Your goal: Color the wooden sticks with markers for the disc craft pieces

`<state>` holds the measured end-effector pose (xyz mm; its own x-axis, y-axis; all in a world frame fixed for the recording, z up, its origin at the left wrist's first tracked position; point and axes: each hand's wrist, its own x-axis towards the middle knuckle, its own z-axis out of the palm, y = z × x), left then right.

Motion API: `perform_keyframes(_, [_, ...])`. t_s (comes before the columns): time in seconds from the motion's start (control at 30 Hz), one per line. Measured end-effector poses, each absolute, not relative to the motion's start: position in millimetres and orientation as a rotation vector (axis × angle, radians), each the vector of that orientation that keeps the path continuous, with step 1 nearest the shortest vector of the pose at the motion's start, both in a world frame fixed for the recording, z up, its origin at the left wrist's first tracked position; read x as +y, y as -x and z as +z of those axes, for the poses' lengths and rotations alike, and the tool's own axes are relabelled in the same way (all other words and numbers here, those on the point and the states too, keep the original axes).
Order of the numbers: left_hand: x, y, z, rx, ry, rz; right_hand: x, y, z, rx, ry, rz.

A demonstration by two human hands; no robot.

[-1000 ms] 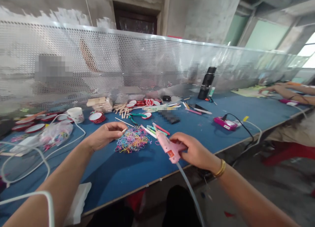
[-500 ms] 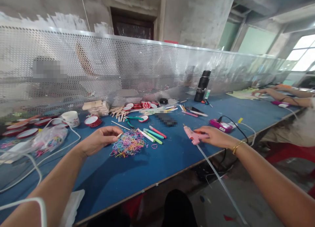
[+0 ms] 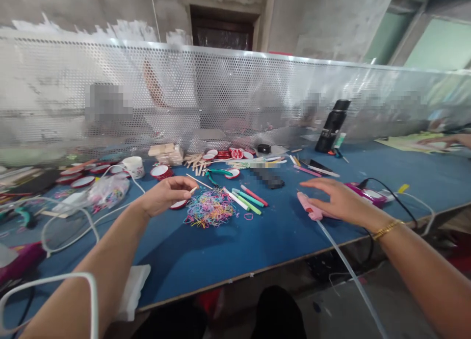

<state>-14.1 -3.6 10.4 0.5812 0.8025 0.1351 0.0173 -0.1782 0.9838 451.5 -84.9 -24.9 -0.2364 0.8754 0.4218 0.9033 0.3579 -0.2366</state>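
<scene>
My left hand pinches a small pale wooden piece between thumb and fingertips; most of it is hidden by the fingers. Just right of this hand lies a heap of multicoloured rubber bands on the blue table. A pink glue gun rests near the table's front edge, with a long clear glue stick trailing from its back past the edge. Over its handle is my right hand, fingers stretched out and thumb apart, not wrapped around it.
Several markers lie right of the heap. Behind are teal-handled pliers, wooden sticks and red-rimmed lids. A black bottle stands by the perforated metal screen. White cables loop at left. Another person's hand is far right.
My right hand has loosened from the glue gun and its fingers have straightened. The left hand still holds the wooden piece. The whole view has swung leftward.
</scene>
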Motion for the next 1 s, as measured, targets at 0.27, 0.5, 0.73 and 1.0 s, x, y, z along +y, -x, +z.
perform_keyframes(0.27, [-1, 24, 12, 0.607, -1.525, 0.892, -48, -261, -4, -2.363, 1.031, 0.024])
perform_keyframes(0.5, [3, 35, 12, 0.558, -1.475, 0.964, 2, -141, -31, -2.368, 1.311, 0.099])
perform_keyframes(0.73, [4, 41, 17, 0.552, -1.428, 1.074, 5, -96, -40, -2.209, 1.562, 0.031])
perform_keyframes(1.0, [-4, 39, 19, 0.545, -1.492, 1.004, 0, -101, -39, -2.211, 1.47, 0.028])
